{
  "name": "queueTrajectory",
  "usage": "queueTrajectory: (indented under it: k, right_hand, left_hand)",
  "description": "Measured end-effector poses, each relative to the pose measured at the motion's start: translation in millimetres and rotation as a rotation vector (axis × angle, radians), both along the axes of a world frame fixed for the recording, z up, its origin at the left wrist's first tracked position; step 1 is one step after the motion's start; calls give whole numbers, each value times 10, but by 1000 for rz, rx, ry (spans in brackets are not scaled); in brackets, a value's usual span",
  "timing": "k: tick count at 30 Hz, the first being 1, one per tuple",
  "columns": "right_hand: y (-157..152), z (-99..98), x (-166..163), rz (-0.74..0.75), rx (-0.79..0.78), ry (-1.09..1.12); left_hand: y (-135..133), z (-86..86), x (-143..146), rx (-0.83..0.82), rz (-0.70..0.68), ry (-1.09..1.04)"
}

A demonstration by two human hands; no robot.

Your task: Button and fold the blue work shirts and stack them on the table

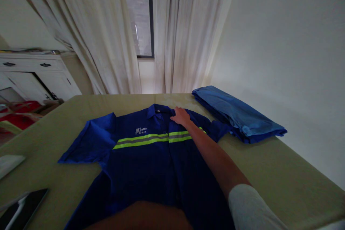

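A dark blue short-sleeved work shirt (140,172) lies spread front-up, with a yellow-green and grey reflective band across the chest and white printing on one side. My right hand (181,116) rests on it beside the collar, thumb and fingers apart, touching the cloth. At the bottom edge my left forearm crosses over the lower part of the shirt; the left hand itself is out of the picture. The shirt's right-hand sleeve reaches a folded stack of blue garments (234,111).
The shirt lies on a table with a yellowish-green cover (291,187). A dark flat device (29,205) and a white item (10,163) are at the left edge. Behind stand curtains (107,32), a white cabinet (35,68) and a wall on the right.
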State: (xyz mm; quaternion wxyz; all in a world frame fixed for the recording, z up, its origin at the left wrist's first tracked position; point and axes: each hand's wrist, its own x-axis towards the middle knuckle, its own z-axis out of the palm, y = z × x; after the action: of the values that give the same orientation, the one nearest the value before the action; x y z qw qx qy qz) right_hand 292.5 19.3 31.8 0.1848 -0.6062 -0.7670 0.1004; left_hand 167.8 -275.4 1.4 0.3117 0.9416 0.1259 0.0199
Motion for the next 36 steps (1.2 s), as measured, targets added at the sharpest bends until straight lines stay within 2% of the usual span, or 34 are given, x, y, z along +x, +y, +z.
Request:
queueTrajectory:
  k: [1,2,4,5,7,9,11,14,17,21,26,29,31,33,35,36]
  right_hand:
    - [106,-5,-13,1,-27,-9]
    - [203,-6,-20,3,-33,-5]
    - [378,12,-19,-6,8,22]
    - [457,28,-17,-18,45,35]
    - [596,52,-15,-52,122,78]
    - [697,44,-21,-69,149,114]
    - [742,0,-23,-52,133,146]
    - [674,-84,7,22,168,196]
    - [432,-136,80,154,242,217]
    - [-104,-179,197,285,223,140]
    - [-845,-327,340,325,144,55]
    - [-1157,-453,415,386,141,47]
    - [-1270,-511,445,410,153,57]
    - [-1314,-531,457,409,157,70]
    - [-1316,-522,456,403,152,68]
    - [-1310,-514,453,401,152,62]
  left_hand:
    - [219,169,-80,-108,-35,-28]
    - [469,321,-157,-162,59,-78]
    - [1024,525,-314,-34,465,-160]
    - [1304,562,-396,71,651,-197]
    - [1803,502,-567,281,941,-255]
    - [2151,315,-723,435,1141,-203]
    - [2326,92,-839,498,1202,-100]
    - [2377,-139,-923,498,1151,-11]
    - [2363,-185,-937,505,1128,-14]
    - [2336,-130,-932,564,1126,-21]
    - [2097,-39,-838,628,1075,-70]
    - [1693,190,-652,599,994,-117]
    - [1232,416,-498,519,901,-132]
    - [606,598,-367,377,781,-142]
    - [-127,623,-289,188,606,-122]
    - [-497,557,-271,57,510,-95]
